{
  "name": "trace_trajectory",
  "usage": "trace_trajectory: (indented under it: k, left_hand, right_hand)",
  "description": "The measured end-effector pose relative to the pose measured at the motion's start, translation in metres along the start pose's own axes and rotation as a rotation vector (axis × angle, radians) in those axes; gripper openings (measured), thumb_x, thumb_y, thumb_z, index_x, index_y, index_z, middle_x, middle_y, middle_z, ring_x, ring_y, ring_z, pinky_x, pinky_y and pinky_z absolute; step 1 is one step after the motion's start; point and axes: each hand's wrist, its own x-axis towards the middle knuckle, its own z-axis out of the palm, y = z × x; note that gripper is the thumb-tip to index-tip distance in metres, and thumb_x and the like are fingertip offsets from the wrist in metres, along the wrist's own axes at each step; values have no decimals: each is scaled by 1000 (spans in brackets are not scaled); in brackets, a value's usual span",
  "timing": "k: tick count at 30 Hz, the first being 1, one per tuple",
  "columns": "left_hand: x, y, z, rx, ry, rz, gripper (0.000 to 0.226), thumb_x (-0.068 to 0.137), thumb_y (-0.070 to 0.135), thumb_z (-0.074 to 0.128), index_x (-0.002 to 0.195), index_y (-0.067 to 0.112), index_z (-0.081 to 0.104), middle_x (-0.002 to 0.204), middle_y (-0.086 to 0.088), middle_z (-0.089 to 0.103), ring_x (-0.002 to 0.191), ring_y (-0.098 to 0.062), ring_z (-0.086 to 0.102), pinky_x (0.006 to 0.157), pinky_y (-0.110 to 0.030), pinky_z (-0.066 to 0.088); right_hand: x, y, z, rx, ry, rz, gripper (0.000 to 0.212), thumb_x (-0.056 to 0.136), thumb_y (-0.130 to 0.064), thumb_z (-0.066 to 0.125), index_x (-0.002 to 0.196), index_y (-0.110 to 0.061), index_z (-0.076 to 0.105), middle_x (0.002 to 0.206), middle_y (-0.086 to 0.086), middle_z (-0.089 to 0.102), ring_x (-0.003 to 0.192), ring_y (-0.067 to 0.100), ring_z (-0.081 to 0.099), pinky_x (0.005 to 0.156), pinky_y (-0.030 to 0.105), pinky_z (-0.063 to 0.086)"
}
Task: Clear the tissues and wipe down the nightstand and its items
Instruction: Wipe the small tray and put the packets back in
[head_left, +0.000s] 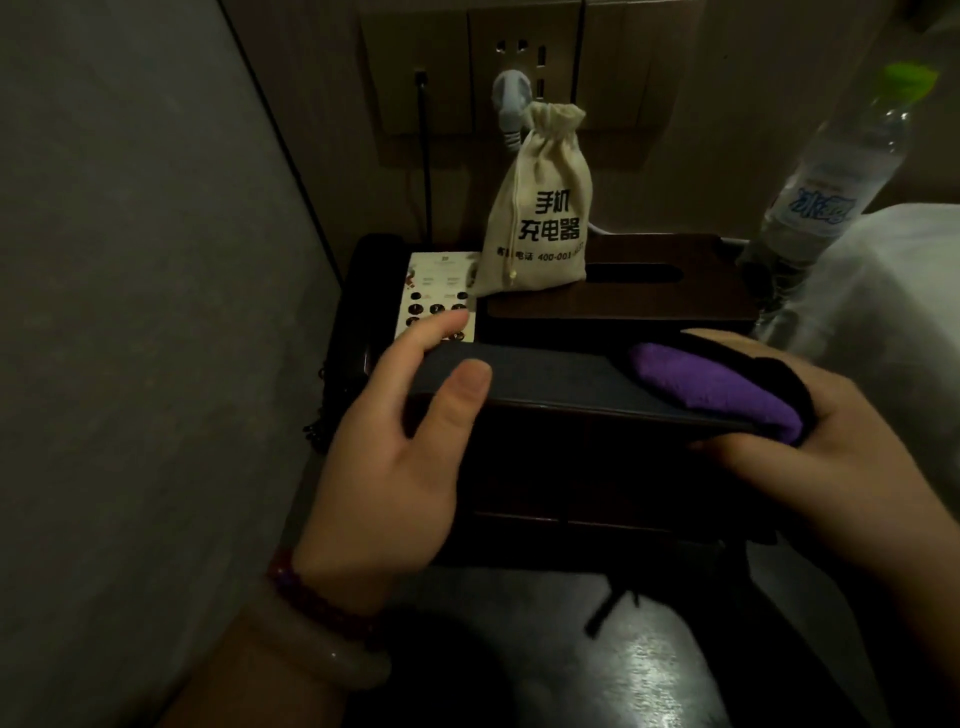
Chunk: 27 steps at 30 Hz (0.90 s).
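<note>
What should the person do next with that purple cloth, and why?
Probably slide the purple cloth leftward along the flat dark board. The right hand presses it onto the board's right end while the left hand steadies the other end, leaving the middle unwiped.

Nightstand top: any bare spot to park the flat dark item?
Little. Back is crowded: phone, cloth pouch on the tissue box, bottle. The front strip is hidden under the flat dark item that both hands hold.

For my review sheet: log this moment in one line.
left hand holds dark flat item | right hand wipes it with purple cloth
</note>
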Motion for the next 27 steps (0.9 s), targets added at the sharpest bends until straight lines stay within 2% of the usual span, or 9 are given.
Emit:
trace_trajectory:
  k: [2,5,7,10,12,15,20,25,27]
  left_hand:
    - [-1,2,1,90,34,87,63,83,69,40,128,26,51,123,23,56,112,12,49,86,-1,34]
    - [-3,8,4,255,-6,247,70,88,66,32,135,16,44,127,12,48,116,12,44,92,-1,30]
    - [-6,11,12,313,-63,299,71,89,66,32,137,14,41,126,10,44,116,10,41,94,-2,28]
    - [-12,12,23,306,-55,315,70,88,66,33,138,17,39,126,10,43,117,8,42,95,-3,28]
    - [-13,10,22,310,15,336,67,90,64,33,136,16,41,127,7,44,117,10,41,95,-3,29]
    - [-11,10,21,286,95,306,69,91,62,33,135,10,44,127,4,46,117,12,41,94,-3,30]
    - [-12,8,27,286,54,319,64,91,60,35,133,13,42,124,9,45,117,14,39,95,-3,28]
    - [-14,8,21,283,151,286,62,93,58,34,132,11,48,123,9,47,114,13,43,92,-3,30]
    - [-12,9,20,286,158,272,65,93,59,32,132,11,48,121,10,47,112,15,43,90,-1,29]
  right_hand:
    - [-1,0,2,-98,3,32,59,59,-45,72,116,-41,62,120,-14,63,110,1,59,88,16,47]
    - [-2,-6,26,-256,18,30,58,69,-74,51,123,-52,48,135,-30,47,130,-7,38,107,26,33]
    - [-1,-9,51,-314,35,-67,51,85,-65,38,130,-43,45,140,-25,44,134,-6,33,113,31,28]
    - [-2,-5,66,-363,80,-172,44,94,-36,36,136,-25,45,140,-14,47,134,-3,35,112,22,29]
    - [0,8,52,-391,147,-168,42,92,-29,39,133,-20,46,135,-15,48,132,-3,38,109,15,28]
    - [5,18,37,-343,308,-14,36,90,-27,43,126,-29,43,126,-22,45,128,-7,36,106,8,27]
    - [-2,-1,68,-406,108,-275,43,93,-25,38,133,-13,48,137,-6,51,132,5,42,111,27,31]
    - [5,24,39,-458,288,-117,42,92,-32,37,132,-20,41,131,-12,49,130,3,42,110,35,35]
    - [2,16,49,-496,239,-167,44,92,-33,39,134,-19,39,137,-10,46,134,4,38,112,32,31]
